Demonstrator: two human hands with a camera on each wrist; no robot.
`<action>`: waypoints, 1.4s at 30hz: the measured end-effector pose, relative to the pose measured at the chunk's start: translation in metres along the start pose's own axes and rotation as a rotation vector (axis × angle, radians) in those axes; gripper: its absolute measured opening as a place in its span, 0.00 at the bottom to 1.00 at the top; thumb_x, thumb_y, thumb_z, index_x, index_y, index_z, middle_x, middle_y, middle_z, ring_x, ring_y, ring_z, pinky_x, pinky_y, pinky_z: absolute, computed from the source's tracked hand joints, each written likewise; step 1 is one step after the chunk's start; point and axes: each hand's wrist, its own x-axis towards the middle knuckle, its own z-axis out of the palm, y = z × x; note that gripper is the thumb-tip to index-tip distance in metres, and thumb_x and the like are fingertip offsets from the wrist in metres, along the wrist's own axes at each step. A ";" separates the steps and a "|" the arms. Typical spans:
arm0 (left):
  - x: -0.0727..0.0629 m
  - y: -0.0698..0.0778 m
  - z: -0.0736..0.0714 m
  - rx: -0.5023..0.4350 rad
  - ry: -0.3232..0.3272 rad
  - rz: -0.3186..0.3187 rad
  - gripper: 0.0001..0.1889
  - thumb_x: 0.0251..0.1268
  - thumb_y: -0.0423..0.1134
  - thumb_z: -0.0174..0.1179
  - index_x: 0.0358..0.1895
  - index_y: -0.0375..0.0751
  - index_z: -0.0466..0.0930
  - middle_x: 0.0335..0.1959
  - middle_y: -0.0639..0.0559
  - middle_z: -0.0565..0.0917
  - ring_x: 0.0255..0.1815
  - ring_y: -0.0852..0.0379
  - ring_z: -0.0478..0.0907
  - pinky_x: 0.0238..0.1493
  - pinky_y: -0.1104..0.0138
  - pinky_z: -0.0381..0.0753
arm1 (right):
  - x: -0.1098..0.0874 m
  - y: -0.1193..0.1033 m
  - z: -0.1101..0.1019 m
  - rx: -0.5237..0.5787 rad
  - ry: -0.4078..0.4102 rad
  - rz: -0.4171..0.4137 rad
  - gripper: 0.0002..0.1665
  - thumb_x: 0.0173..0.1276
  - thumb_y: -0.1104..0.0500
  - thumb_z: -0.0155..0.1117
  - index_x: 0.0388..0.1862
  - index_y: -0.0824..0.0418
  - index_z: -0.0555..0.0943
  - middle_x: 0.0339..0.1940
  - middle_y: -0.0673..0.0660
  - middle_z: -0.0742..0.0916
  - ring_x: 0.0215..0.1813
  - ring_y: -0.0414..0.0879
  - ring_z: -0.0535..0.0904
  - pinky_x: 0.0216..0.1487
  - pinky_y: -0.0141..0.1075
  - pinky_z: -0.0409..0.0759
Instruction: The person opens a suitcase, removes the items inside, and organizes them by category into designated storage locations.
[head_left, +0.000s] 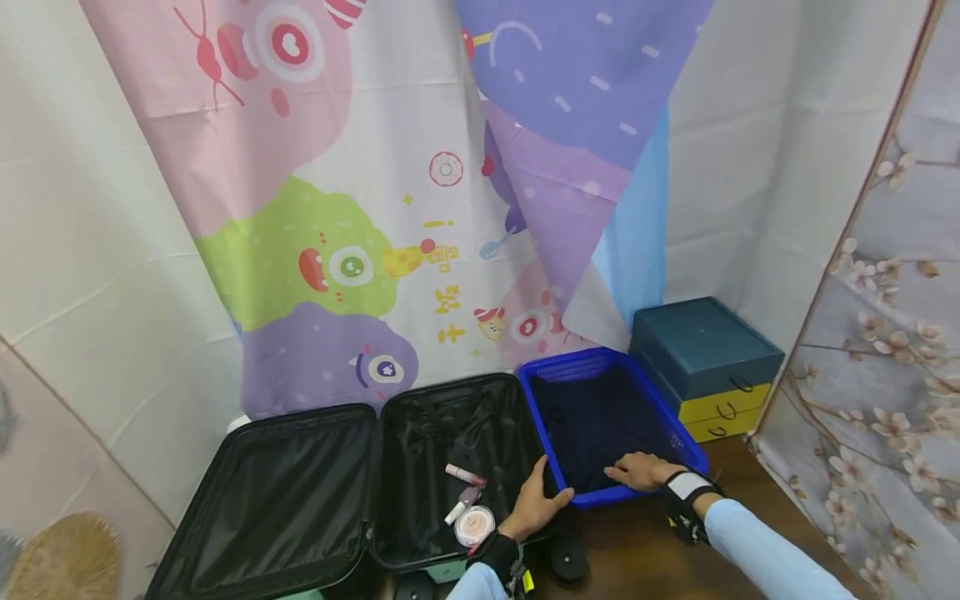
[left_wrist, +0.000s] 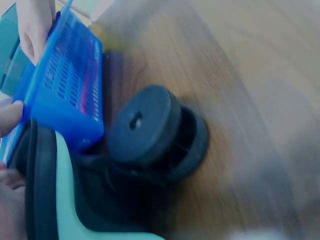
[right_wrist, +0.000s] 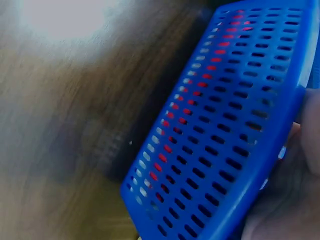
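Note:
A blue plastic basket [head_left: 686,446] with slotted walls stands right of the suitcase, dark cloth [head_left: 600,408] lying in it. My right hand [head_left: 641,472] reaches over the near rim, fingers bent down against the cloth; whether they grip it I cannot tell. At the basket's near left corner, my left hand [head_left: 534,507] is spread, its thumb [left_wrist: 11,117] touching the rim. It lies over the edge of an open black-lined suitcase [head_left: 427,408]. Inside that half are a pink-and-white tube [head_left: 465,476], a small mauve bottle with a white cap [head_left: 462,505] and a round compact [head_left: 475,527].
The suitcase lid half [head_left: 285,500] lies flat at the left. Black wheels [left_wrist: 145,125] stick out at its near side over the wooden table [head_left: 600,567]. A dark teal box [head_left: 708,346] on yellow drawers [head_left: 723,408] borders the basket. A printed curtain [head_left: 405,125] hangs behind.

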 end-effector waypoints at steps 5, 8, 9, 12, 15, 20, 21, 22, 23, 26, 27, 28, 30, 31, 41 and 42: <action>-0.014 -0.008 -0.017 -0.055 -0.072 0.025 0.34 0.63 0.36 0.63 0.68 0.20 0.61 0.61 0.23 0.72 0.57 0.28 0.74 0.57 0.43 0.72 | -0.001 0.003 0.002 0.068 0.037 -0.089 0.17 0.77 0.53 0.53 0.45 0.64 0.83 0.40 0.56 0.85 0.46 0.58 0.81 0.48 0.59 0.74; -0.023 -0.011 -0.027 -0.021 -0.107 0.045 0.29 0.65 0.37 0.63 0.64 0.23 0.69 0.58 0.26 0.76 0.55 0.30 0.77 0.55 0.47 0.76 | -0.001 0.001 0.006 0.083 0.090 -0.180 0.15 0.78 0.53 0.53 0.41 0.61 0.83 0.34 0.49 0.82 0.40 0.48 0.79 0.42 0.53 0.75; -0.026 -0.011 -0.031 -0.005 -0.120 0.055 0.26 0.66 0.37 0.63 0.63 0.24 0.71 0.57 0.28 0.78 0.54 0.32 0.78 0.54 0.49 0.77 | -0.002 0.000 0.007 0.082 0.096 -0.236 0.15 0.78 0.54 0.52 0.39 0.60 0.83 0.32 0.48 0.80 0.38 0.46 0.78 0.39 0.50 0.74; -0.034 -0.012 -0.043 0.064 -0.159 0.105 0.21 0.67 0.39 0.62 0.57 0.26 0.77 0.53 0.33 0.82 0.52 0.40 0.82 0.52 0.57 0.79 | -0.004 -0.004 0.012 0.083 0.095 -0.367 0.16 0.78 0.54 0.52 0.38 0.60 0.83 0.31 0.46 0.81 0.36 0.43 0.77 0.37 0.44 0.75; -0.041 -0.011 -0.053 0.125 -0.198 0.159 0.19 0.67 0.40 0.63 0.53 0.28 0.81 0.50 0.39 0.85 0.49 0.49 0.83 0.49 0.61 0.80 | -0.006 -0.003 0.013 0.076 0.099 -0.376 0.17 0.79 0.52 0.51 0.41 0.61 0.84 0.35 0.47 0.83 0.39 0.45 0.79 0.40 0.46 0.77; -0.055 -0.017 -0.061 0.207 -0.211 0.157 0.15 0.66 0.43 0.64 0.47 0.34 0.86 0.44 0.48 0.87 0.46 0.58 0.82 0.47 0.63 0.80 | -0.012 0.002 -0.008 0.021 0.250 -0.311 0.16 0.77 0.53 0.55 0.49 0.63 0.84 0.42 0.55 0.86 0.46 0.55 0.82 0.45 0.55 0.78; -0.058 -0.019 -0.061 0.224 -0.203 0.152 0.15 0.66 0.44 0.65 0.46 0.35 0.87 0.43 0.50 0.88 0.45 0.59 0.82 0.47 0.64 0.79 | -0.015 0.002 -0.015 0.010 0.287 -0.301 0.15 0.75 0.55 0.57 0.49 0.63 0.84 0.44 0.57 0.86 0.48 0.58 0.82 0.46 0.57 0.77; -0.061 -0.021 -0.062 0.240 -0.194 0.145 0.15 0.66 0.45 0.64 0.45 0.36 0.87 0.42 0.51 0.88 0.46 0.59 0.82 0.47 0.64 0.79 | -0.017 0.003 -0.022 -0.014 0.333 -0.295 0.14 0.74 0.56 0.58 0.49 0.63 0.84 0.45 0.58 0.86 0.49 0.58 0.82 0.46 0.58 0.77; -0.063 -0.024 -0.062 0.259 -0.182 0.149 0.15 0.66 0.46 0.64 0.44 0.37 0.88 0.41 0.52 0.88 0.45 0.60 0.82 0.47 0.65 0.79 | -0.018 0.005 -0.029 -0.035 0.381 -0.286 0.12 0.72 0.58 0.60 0.49 0.63 0.85 0.46 0.59 0.86 0.49 0.59 0.82 0.46 0.58 0.77; -0.069 -0.030 -0.062 0.298 -0.144 0.173 0.15 0.67 0.48 0.63 0.43 0.40 0.89 0.41 0.54 0.88 0.45 0.63 0.82 0.46 0.66 0.79 | -0.022 0.010 -0.051 -0.074 0.503 -0.264 0.12 0.68 0.62 0.63 0.49 0.64 0.84 0.49 0.64 0.85 0.51 0.63 0.81 0.46 0.59 0.77; -0.071 -0.031 -0.062 0.308 -0.134 0.187 0.15 0.67 0.48 0.63 0.43 0.40 0.89 0.41 0.55 0.88 0.45 0.63 0.82 0.46 0.66 0.80 | -0.022 0.014 -0.057 -0.083 0.541 -0.250 0.13 0.67 0.62 0.64 0.49 0.65 0.84 0.50 0.65 0.85 0.51 0.64 0.80 0.47 0.59 0.77; -0.071 -0.032 -0.063 0.310 -0.127 0.196 0.14 0.67 0.48 0.63 0.42 0.41 0.90 0.40 0.54 0.88 0.45 0.62 0.83 0.46 0.66 0.80 | -0.022 0.018 -0.064 -0.096 0.579 -0.234 0.14 0.67 0.63 0.64 0.50 0.66 0.83 0.51 0.67 0.84 0.51 0.65 0.80 0.47 0.59 0.77; -0.071 -0.034 -0.064 0.305 -0.121 0.204 0.14 0.66 0.47 0.64 0.42 0.41 0.90 0.40 0.54 0.88 0.45 0.62 0.83 0.46 0.66 0.80 | -0.023 0.028 -0.077 -0.109 0.640 -0.194 0.18 0.66 0.64 0.63 0.53 0.70 0.81 0.52 0.71 0.81 0.51 0.68 0.79 0.46 0.60 0.76; -0.071 -0.034 -0.064 0.303 -0.120 0.205 0.14 0.66 0.47 0.64 0.42 0.40 0.90 0.40 0.54 0.88 0.45 0.62 0.83 0.46 0.67 0.80 | -0.023 0.033 -0.083 -0.114 0.664 -0.167 0.19 0.66 0.64 0.62 0.54 0.73 0.79 0.54 0.73 0.80 0.52 0.70 0.78 0.46 0.60 0.76; -0.071 -0.031 -0.062 0.321 -0.113 0.208 0.14 0.67 0.48 0.64 0.41 0.41 0.90 0.41 0.54 0.88 0.45 0.63 0.83 0.47 0.67 0.79 | -0.033 0.079 -0.111 -0.181 0.611 0.071 0.33 0.65 0.67 0.56 0.63 0.88 0.61 0.64 0.86 0.62 0.66 0.80 0.57 0.57 0.68 0.65; -0.071 -0.031 -0.062 0.319 -0.113 0.205 0.14 0.66 0.48 0.64 0.41 0.40 0.90 0.41 0.55 0.88 0.45 0.63 0.83 0.47 0.67 0.79 | -0.034 0.082 -0.110 -0.191 0.590 0.078 0.34 0.65 0.66 0.56 0.63 0.88 0.61 0.64 0.86 0.63 0.66 0.79 0.58 0.57 0.67 0.66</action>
